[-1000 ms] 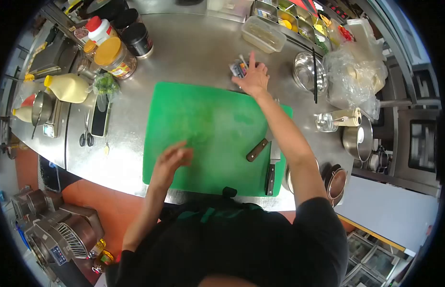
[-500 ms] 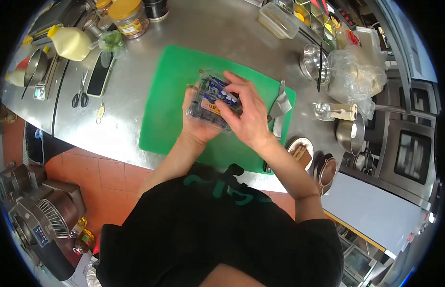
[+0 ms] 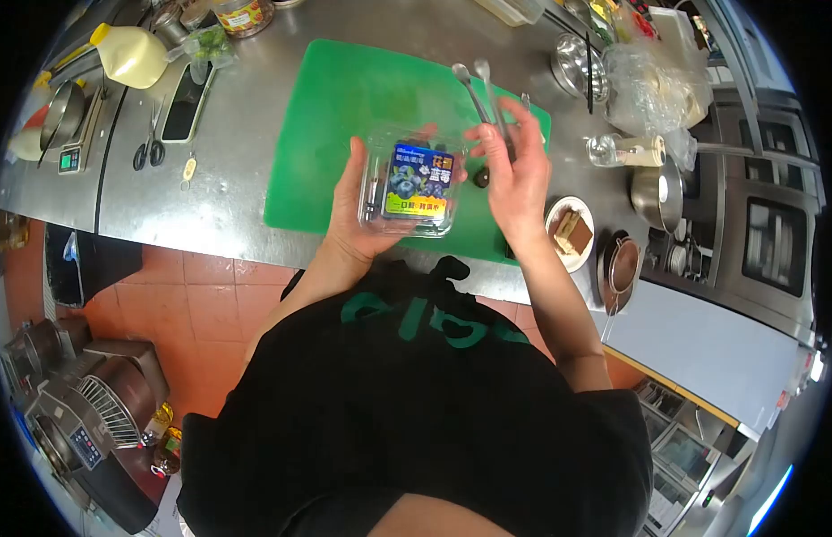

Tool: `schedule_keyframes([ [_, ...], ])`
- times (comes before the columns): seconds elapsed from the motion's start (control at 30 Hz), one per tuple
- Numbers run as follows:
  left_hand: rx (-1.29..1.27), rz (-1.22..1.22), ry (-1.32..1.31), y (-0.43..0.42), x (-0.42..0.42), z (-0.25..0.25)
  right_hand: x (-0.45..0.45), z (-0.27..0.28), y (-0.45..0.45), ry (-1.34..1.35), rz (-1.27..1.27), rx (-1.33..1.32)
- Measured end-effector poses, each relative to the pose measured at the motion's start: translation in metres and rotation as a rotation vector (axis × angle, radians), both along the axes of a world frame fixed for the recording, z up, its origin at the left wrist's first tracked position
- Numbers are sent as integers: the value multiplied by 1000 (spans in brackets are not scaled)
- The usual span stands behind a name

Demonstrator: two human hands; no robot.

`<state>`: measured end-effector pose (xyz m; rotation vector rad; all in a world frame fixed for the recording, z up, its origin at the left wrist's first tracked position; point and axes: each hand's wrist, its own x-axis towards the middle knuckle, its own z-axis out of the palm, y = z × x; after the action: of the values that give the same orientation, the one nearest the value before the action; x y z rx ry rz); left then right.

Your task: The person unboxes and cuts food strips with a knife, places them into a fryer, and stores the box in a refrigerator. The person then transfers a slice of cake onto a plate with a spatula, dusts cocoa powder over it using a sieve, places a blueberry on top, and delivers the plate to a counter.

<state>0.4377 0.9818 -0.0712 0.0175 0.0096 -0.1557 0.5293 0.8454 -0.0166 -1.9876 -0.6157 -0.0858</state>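
Observation:
My left hand (image 3: 353,210) holds a clear plastic box of blueberries (image 3: 373,183) from its left side and below. A blue and yellow label with printed blueberries covers much of its lid, which looks closed. To the right of the box, my right hand (image 3: 521,183) grips a pair of metal tongs (image 3: 474,92), their rounded ends pointing up and away from me. Its fingers are partly curled and apart from the box. A small dark round thing (image 3: 481,177) shows between the box and my right hand. Beneath both hands lies the green cutting board (image 3: 344,89).
A plate with a piece of layered cake (image 3: 572,234) stands right of the board, near a fine sieve (image 3: 622,266). Scissors (image 3: 149,143), a phone (image 3: 185,107) and a milk jug (image 3: 129,55) are at left. A steel bowl (image 3: 570,67) and chopsticks (image 3: 589,76) are at back right.
My right hand has come off the box and moved right, with the tongs now plainly visible in it. The box has turned so its label faces up toward me. The view has shifted.

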Motion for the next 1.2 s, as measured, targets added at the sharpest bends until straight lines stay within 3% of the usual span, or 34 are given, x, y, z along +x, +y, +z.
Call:
schedule_keyframes([
  [0.03,1,-11,-1,0,0,0,-2,1,-3,283,9,54],
  [0.1,-59,-24,28,-3,0,-1,-9,3,-7,319,-7,71],
  [0.2,12,-21,17,-8,0,-2,-14,5,-7,237,-93,54],
  [0.27,-49,-78,55,-9,-3,-1,-11,8,-1,-233,-63,-59],
  [0.3,-110,-131,94,-10,-5,-1,-9,12,3,-232,-66,-61],
  [0.37,-86,-191,93,-14,-10,-6,-9,22,10,-51,178,-151],
  [0.43,-110,-293,192,-18,-14,-9,-14,23,17,5,190,-178],
  [0.67,-174,-242,298,-26,-24,-21,-23,13,27,-518,322,-332],
  [0.9,-108,-280,243,-23,-28,-27,-25,10,26,-583,320,-351],
  [1.1,-172,-262,226,-28,-25,-26,-20,26,23,-380,319,-234],
  [1.2,-257,-289,192,-25,-20,-20,-11,43,19,374,457,-167],
])
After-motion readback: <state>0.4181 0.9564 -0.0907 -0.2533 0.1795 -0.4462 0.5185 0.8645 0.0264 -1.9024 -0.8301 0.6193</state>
